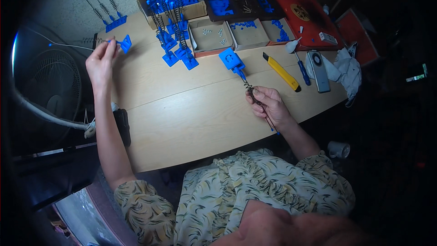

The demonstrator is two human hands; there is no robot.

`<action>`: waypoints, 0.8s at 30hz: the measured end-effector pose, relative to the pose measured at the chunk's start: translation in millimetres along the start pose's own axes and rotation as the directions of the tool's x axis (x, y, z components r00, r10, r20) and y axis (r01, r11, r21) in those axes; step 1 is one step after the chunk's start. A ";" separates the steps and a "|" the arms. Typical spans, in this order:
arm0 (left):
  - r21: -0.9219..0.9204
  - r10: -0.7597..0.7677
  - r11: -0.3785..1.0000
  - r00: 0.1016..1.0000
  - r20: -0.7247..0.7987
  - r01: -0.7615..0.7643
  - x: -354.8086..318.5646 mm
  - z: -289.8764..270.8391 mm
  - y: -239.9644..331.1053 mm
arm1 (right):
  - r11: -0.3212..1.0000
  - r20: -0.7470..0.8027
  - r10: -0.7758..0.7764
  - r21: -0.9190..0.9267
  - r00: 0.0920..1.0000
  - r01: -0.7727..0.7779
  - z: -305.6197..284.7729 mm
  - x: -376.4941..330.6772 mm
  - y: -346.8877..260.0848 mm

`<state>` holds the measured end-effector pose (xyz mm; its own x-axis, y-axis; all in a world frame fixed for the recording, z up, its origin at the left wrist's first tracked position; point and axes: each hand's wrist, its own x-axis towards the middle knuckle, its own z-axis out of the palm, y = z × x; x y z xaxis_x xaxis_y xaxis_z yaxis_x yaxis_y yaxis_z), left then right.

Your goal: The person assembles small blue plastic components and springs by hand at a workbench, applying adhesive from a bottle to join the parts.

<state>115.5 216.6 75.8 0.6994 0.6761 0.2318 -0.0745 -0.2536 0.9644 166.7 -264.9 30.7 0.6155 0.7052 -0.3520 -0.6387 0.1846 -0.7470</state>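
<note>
My left hand is raised at the table's far left, pinching a dark coiled spring rod just behind its blue plastic base. The rod's thin end points left, toward the fan. Over the right middle of the table, my right hand is closed around the coils of what look like two more spring rods. Their blue bases point away from me, and their thin blue-tipped ends stick out below the hand. Several similar spring rods stand upright on blue bases at the back, and a smaller group stands at the back left.
Behind are a cardboard box of blue parts, shallow part trays and a black compartment tray. A yellow utility knife, blue screwdriver, phone and crumpled cloth lie right. A fan stands left.
</note>
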 end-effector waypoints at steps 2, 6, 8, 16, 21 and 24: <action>-0.002 -0.039 0.999 0.998 0.045 0.039 -34.0 1.5 14.9 | 0.998 0.007 -0.049 -0.039 0.999 0.050 -0.7 -2.1 2.7; -0.044 -0.120 0.991 0.983 0.135 0.127 -90.6 10.5 29.8 | 0.993 0.061 -0.111 -0.032 0.992 0.113 -1.8 -5.7 11.1; -0.118 -0.140 0.980 0.977 0.158 0.159 -109.0 21.6 29.1 | 0.990 0.052 -0.136 -0.020 0.989 0.137 -1.2 -6.6 15.5; -0.213 -0.207 0.939 0.938 0.278 0.271 -130.5 41.6 17.3 | 0.980 0.062 -0.192 0.060 0.979 0.188 6.4 -4.1 28.6; -0.351 -0.331 0.827 0.884 0.329 0.440 -135.7 35.4 14.0 | 0.981 0.157 -0.137 0.159 0.978 0.112 36.6 10.6 39.9; -0.476 -0.266 0.738 0.854 0.447 0.478 -140.5 38.8 12.2 | 0.979 0.202 -0.087 0.201 0.976 0.045 59.6 23.0 52.9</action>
<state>43.9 91.7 50.2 0.9348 0.3360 -0.1149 -0.0587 0.4652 0.8833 119.6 -198.1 16.8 0.5626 0.8101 -0.1649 -0.6900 0.3502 -0.6335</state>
